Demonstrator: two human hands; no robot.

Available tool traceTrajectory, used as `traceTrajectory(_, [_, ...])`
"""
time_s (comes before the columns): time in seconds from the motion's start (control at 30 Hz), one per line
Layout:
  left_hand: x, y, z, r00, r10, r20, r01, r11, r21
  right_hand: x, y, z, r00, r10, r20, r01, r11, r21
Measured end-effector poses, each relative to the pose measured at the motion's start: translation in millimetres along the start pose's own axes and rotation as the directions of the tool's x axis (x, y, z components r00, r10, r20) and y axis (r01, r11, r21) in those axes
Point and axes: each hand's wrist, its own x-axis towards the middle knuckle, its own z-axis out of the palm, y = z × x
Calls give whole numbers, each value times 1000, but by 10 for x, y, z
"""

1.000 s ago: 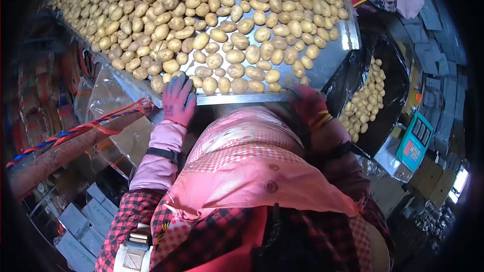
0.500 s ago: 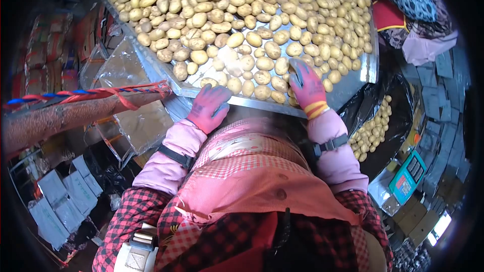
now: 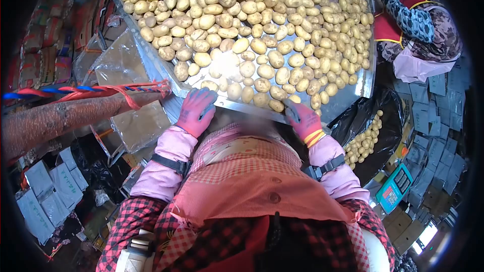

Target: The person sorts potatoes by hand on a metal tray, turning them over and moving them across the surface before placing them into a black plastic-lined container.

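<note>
A wide, shiny metal sorting tray [image 3: 348, 102] fills the top of the view, heaped with pale yellow-brown potatoes [image 3: 262, 25] that thin out toward its near lip at six o'clock, where bare metal shows between them. The left hand [image 3: 196, 111], in a red-and-grey work glove, rests on that lip at about seven o'clock of the tray, fingers spread flat and unclenched over the edge, holding nothing; it looks placed there to brace against the rim. The right hand [image 3: 302, 119], gloved the same with a yellow-striped cuff, sits at about five o'clock on the same lip, fingers curled toward the nearest potatoes; whether it clasps one I cannot tell, since the fingers hide what is under them. Both sit close to the body because the tray's edge meets the pink checked apron [image 3: 252, 171]. At four o'clock a black plastic bag [image 3: 390, 116] holds more potatoes below the tray's corner. A co-worker's patterned sleeve [image 3: 406, 12] reaches in at two o'clock.
</note>
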Motion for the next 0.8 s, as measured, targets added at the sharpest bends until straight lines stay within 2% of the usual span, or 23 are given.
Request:
traceTrajectory(0.1, [39,-3,-24,1000,5,-27,-5,999,-33,80,193,27,992,-42,-122,37,998,-46])
traceTrajectory(0.13, [56,-9,-32,999,6,-41,-8,999,-50,101,240,32,994,-44,-100,44,999,0])
traceTrajectory(0.23, [105,24,-82,998,2,-70,-7,997,-82,168,204,37,999,-32,-31,30,999,-41])
traceTrajectory(0.37, [120,-26,-75,996,-5,-90,-5,993,-114,261,220,50,992,-123,-12,122,991,-45])
traceTrajectory(0.47, [108,-93,-92,994,-39,-99,24,989,-146,408,151,-71,992,-123,-40,120,991,-68])
traceTrajectory(0.53, [100,-167,-60,985,-137,-102,107,960,-259,565,58,-163,995,-77,-64,77,997,-6])
traceTrajectory(0.63, [162,-120,-119,948,-307,-82,250,881,-402,867,-213,-278,963,-230,-141,230,973,-20])
traceTrajectory(0.67, [182,-84,-132,928,-367,-68,301,844,-444,1021,-268,-247,956,-273,-110,259,958,-121])
traceTrajectory(0.77, [194,-87,-82,910,-401,-102,311,824,-473,1358,-744,-211,991,-112,67,130,893,-431])
traceTrajectory(0.8, [182,-140,-23,919,-373,-130,274,839,-471,1432,-827,-177,995,-70,73,96,886,-454])
